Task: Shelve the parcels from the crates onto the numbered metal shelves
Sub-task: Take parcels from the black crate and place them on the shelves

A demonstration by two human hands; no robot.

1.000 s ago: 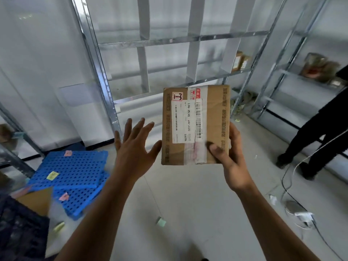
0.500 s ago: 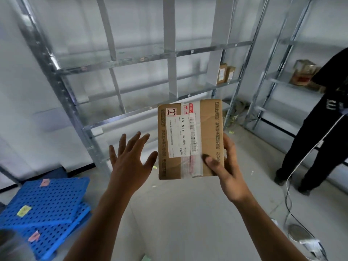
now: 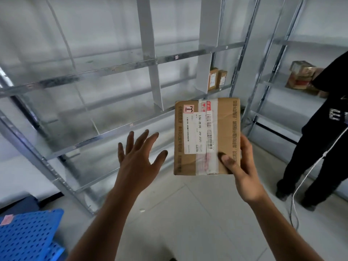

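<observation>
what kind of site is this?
Likely a parcel sorting or storage room: bare metal shelves with a few boxes, a labelled parcel in the right hand, and blue crates.

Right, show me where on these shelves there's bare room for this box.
The middle shelf is bare from the left post to the first white divider, and again between the two dividers. Past the second divider, two small boxes stand at the end. The right rack holds parcels, with a person standing before it.

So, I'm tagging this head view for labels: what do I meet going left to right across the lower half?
Blue crate → left hand → parcel → right hand → person.
</observation>
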